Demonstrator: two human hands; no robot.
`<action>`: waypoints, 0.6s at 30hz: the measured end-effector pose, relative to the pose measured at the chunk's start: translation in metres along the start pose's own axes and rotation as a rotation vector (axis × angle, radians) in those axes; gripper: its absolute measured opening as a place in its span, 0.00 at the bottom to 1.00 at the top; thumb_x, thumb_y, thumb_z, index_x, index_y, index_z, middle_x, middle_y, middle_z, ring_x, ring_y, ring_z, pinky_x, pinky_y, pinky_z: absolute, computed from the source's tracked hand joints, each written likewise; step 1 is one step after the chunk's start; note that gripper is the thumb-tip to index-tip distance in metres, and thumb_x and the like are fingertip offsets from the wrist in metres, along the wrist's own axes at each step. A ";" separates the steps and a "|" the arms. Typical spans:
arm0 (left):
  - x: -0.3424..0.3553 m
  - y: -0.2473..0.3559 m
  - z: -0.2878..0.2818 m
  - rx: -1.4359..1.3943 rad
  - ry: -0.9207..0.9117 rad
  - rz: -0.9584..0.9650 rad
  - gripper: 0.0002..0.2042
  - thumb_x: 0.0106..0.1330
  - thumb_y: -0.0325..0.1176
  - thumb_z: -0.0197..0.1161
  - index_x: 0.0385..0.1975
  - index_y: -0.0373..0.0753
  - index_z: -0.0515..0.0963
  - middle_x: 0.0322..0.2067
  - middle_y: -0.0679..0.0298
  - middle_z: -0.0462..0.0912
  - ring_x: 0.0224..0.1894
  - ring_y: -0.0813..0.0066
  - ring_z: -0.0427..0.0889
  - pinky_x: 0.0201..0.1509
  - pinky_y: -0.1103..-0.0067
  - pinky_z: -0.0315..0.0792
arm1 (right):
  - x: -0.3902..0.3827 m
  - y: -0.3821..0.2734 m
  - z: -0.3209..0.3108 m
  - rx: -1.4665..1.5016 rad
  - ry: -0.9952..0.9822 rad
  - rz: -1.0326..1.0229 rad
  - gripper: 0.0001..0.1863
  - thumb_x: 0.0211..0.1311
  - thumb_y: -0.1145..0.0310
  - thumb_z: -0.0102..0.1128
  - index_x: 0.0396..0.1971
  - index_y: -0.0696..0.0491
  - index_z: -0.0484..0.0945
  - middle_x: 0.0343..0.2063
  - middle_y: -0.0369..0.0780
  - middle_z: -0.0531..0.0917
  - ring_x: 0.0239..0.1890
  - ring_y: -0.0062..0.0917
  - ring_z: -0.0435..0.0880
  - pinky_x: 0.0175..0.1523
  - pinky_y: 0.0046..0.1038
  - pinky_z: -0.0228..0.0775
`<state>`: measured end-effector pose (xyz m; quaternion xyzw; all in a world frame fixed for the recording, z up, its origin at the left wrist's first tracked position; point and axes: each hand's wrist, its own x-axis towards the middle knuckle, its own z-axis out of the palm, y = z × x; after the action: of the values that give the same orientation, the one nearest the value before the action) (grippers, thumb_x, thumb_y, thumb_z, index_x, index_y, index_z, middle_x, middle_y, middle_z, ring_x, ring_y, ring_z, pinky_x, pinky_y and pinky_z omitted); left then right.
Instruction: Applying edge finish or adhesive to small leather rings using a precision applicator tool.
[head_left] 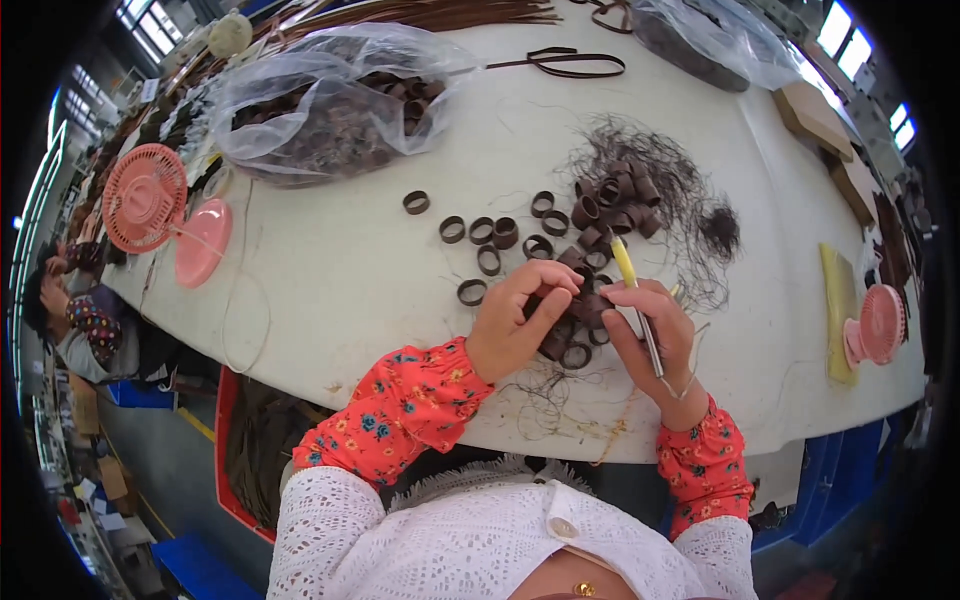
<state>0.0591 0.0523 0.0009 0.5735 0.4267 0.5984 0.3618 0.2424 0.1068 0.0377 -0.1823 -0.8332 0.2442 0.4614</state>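
My left hand (520,315) is closed, thumb and fingers pinched together on what looks like a small dark brown ring, mostly hidden by the fingers. Close beside it, my right hand (655,335) grips a slim tool (624,262) with a yellow end and a metal shaft; its working tip cannot be made out. Both hands are over several brown rings (575,355) bunched on the white table. Beyond them is a heap of the same rings (625,195). Loose single rings (453,229) lie to the left of the heap.
Dark thread scraps (640,145) tangle around the heap. A clear plastic bag (330,110) full of rings sits far left, near a pink fan (145,198). Another pink fan (880,325) and cardboard boxes (812,120) are at right. A person (95,325) works at far left.
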 end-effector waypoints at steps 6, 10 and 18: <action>0.001 0.017 -0.008 0.072 0.059 -0.045 0.11 0.69 0.32 0.50 0.45 0.34 0.74 0.48 0.57 0.77 0.44 0.79 0.75 0.48 0.81 0.69 | -0.009 0.010 0.001 0.035 0.008 0.046 0.16 0.51 0.81 0.63 0.40 0.55 0.74 0.36 0.44 0.81 0.33 0.28 0.82 0.36 0.23 0.74; -0.003 0.021 -0.006 -0.069 0.019 -0.125 0.11 0.68 0.30 0.52 0.46 0.34 0.73 0.48 0.57 0.77 0.37 0.81 0.77 0.41 0.83 0.71 | -0.011 0.008 0.003 0.022 0.027 -0.005 0.16 0.49 0.82 0.64 0.39 0.55 0.75 0.35 0.43 0.81 0.34 0.29 0.82 0.36 0.23 0.74; -0.009 0.012 0.004 0.028 -0.108 -0.133 0.11 0.62 0.26 0.59 0.44 0.34 0.75 0.31 0.61 0.80 0.26 0.80 0.79 0.32 0.85 0.72 | -0.009 0.009 0.003 0.028 0.014 -0.122 0.18 0.45 0.85 0.65 0.38 0.56 0.76 0.36 0.42 0.80 0.33 0.29 0.80 0.36 0.23 0.74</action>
<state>0.0643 0.0401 0.0088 0.5801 0.4521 0.5353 0.4154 0.2451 0.1088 0.0254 -0.1264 -0.8361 0.2257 0.4837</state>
